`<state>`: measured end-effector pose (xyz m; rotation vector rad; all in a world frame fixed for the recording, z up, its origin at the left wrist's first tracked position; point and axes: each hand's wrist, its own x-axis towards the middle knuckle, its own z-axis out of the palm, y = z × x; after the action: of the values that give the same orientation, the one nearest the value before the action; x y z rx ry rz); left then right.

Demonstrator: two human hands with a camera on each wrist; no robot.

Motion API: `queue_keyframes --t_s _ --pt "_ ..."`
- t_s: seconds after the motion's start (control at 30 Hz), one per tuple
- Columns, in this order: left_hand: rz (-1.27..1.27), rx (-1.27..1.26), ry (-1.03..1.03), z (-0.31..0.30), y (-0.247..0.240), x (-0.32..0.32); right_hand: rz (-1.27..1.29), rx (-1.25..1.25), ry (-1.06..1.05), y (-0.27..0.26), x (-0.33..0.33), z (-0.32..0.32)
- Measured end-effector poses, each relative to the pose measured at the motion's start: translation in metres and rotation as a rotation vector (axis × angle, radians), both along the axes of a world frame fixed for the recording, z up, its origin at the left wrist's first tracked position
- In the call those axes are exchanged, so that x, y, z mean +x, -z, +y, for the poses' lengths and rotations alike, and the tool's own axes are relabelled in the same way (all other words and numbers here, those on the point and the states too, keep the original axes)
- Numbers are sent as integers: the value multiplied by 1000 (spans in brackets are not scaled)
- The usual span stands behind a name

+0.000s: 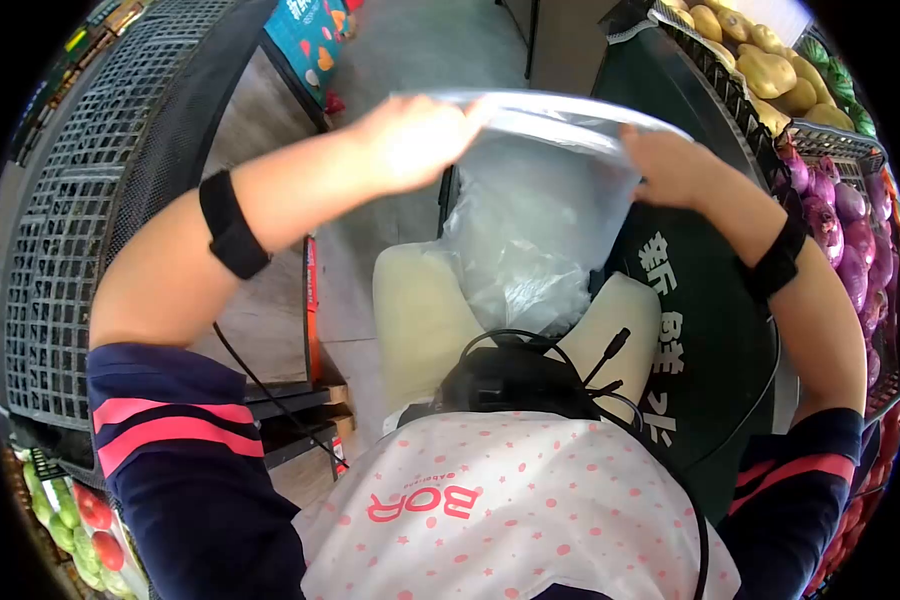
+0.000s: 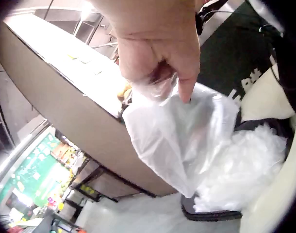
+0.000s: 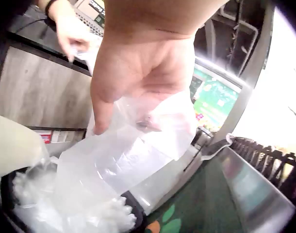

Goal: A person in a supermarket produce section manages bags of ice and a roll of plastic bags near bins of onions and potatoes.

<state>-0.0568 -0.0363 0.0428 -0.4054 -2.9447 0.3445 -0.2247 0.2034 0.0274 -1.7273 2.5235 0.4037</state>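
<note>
A clear plastic bag hangs between the two hands in the head view, its rim stretched wide and its lower part between the knees. My left hand grips one side of the rim; in the left wrist view the fingers of that hand curl into the film. The opposite side of the rim is held by my right hand. In the right wrist view, film covers the fingers of this hand. Crumpled clear plastic lies in a black container below.
Purple onions and yellow potatoes fill crates at the right, beside a dark green panel with white characters. A black mesh crate stands at the left. Cables lie at the waist.
</note>
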Motion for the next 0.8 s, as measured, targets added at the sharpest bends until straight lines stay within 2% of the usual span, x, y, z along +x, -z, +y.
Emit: queue_keyframes --t_s 0.03,0.1,0.13,0.2,0.23,0.3,0.33,0.37,0.43,0.5,0.53,0.57,0.6,0.63,0.67,0.73,0.8 --pt "-93 19 -9 14 -1 10 50 3 -61 5 -21 -1" --pt "-82 69 40 29 10 24 59 -22 38 12 -47 -1" --pt "-90 64 47 30 12 22 170 43 90 8 -43 -1" --pt "-216 -16 -88 32 16 16 257 89 143 20 -47 -2" --pt "-373 -191 -124 27 11 9 285 158 199 19 -38 -8" --pt "-249 -528 -224 -5 41 -14 253 257 112 17 -11 -17" --pt "-123 -440 -314 -32 61 -26 219 299 37 18 12 -20" --pt "76 -188 -408 -62 83 -45 186 344 -40 21 37 -22" --pt "222 -960 -233 -68 94 -46 254 380 -431 38 75 -18" --pt "-28 -1201 633 -59 94 -32 279 395 -403 62 52 -4" --pt "-77 -978 956 -51 103 -21 303 400 -364 59 51 -4" --pt "-119 -732 1262 -40 111 -9 379 508 -268 47 40 -2" --pt "-234 -674 1226 -17 119 7 299 391 -195 63 10 5" --pt "-346 -615 1189 2 125 17 268 369 -185 58 4 2" --pt "-345 -606 1213 7 123 15 330 383 -244 56 3 4" --pt "-832 -370 328 16 118 15 361 414 -281 47 25 0" --pt "-780 -42 158 -34 128 -14 170 508 -418 39 47 -14"
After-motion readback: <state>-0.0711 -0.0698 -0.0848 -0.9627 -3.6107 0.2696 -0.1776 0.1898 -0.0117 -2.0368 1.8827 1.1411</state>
